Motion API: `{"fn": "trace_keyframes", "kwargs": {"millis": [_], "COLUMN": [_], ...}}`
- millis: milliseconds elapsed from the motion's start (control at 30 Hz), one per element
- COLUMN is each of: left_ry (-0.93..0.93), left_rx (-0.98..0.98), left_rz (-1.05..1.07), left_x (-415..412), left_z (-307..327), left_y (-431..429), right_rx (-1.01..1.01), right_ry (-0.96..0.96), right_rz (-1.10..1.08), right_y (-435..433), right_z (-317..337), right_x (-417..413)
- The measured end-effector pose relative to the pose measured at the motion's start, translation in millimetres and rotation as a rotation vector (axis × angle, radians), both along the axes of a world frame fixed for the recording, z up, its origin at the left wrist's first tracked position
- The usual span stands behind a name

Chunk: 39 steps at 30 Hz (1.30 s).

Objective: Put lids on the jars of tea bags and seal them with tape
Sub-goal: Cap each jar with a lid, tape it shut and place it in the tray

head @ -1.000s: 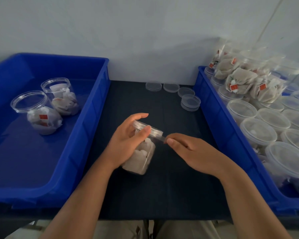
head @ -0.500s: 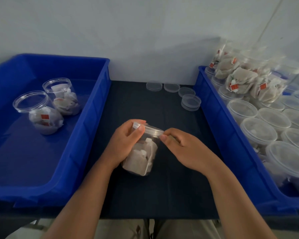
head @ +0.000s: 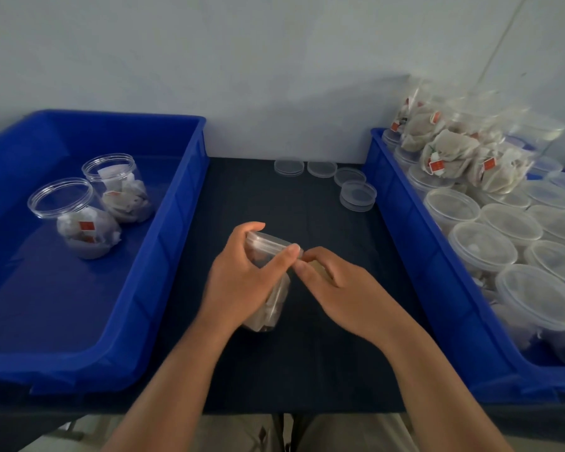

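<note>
Entry: sealing step, one jar in hand.

- Left grip (head: 238, 282): fingers and thumb curled round the jar (head: 271, 311). The jar sits under the palm, base on the tabletop (head: 274, 370), tilted with its mouth leaning away and toward the right grip. Tea bags show through the wall below the palm.
- Lid (head: 268, 241): on the jar mouth, between the left index finger and thumb.
- Right grip (head: 336, 285): fingertips (head: 307, 259) drawn together, pinching at the lid's edge, touching the tip of the left thumb. A pale patch shows under these fingers. Whether it is tape cannot be told, since clear tape would not show at this range.

Judgement: the lid is already seated, and the work in hand is the tape band at the join of lid and jar.

Next move calls for:
- the left grip to turn the jar;
- the right grip to press along the rim so the band closes without wrinkles;
- the tilt to be held steady.

Surroundings:
- Far left of the left grip: a blue bin (head: 177, 223) with two open jars (head: 79, 220) of tea bags, not yet lidded.
- Beyond both grips: loose spare lids (head: 356, 195).
- Right of the right grip: a second blue bin (head: 405, 223) holding lidded jars (head: 480, 246).
</note>
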<state>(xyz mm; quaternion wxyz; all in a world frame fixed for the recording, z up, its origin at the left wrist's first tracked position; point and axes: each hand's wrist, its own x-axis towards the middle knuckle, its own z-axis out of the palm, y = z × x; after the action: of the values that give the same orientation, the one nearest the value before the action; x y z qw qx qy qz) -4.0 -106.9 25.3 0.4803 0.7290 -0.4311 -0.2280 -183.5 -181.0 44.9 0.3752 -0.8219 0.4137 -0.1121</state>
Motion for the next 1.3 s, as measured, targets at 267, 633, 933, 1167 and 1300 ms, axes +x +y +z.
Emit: {"fn": "trace_keyframes", "kwargs": {"millis": [267,633,933,1167,1300], "left_ry": [0.126,0.494,0.091,0.001,0.040], "left_rx": [-0.011,0.020,-0.136,-0.005,-0.058], "left_rz": [-0.125,-0.352,-0.154,-0.033,-0.021], "left_x": [27.6,40.4,27.9,-8.0,0.9], "left_z": [6.3,-15.0,-6.8,3.3,6.2], "left_y": [-4.0,-9.5,-3.3,5.6,0.8], "right_rx": [-0.030,-0.044,-0.078,-0.102,-0.041], "right_ry": [0.042,-0.001,-0.084,-0.120,-0.079], "right_rz": [0.134,0.105,-0.027,-0.054,0.053], "right_y": [-18.6,-28.3,-12.9,6.4,5.0], "right_z": [4.2,-5.7,-10.6,-9.5,-5.4], "right_x": [-17.1,-4.5,-2.9,0.9,-4.2]}}
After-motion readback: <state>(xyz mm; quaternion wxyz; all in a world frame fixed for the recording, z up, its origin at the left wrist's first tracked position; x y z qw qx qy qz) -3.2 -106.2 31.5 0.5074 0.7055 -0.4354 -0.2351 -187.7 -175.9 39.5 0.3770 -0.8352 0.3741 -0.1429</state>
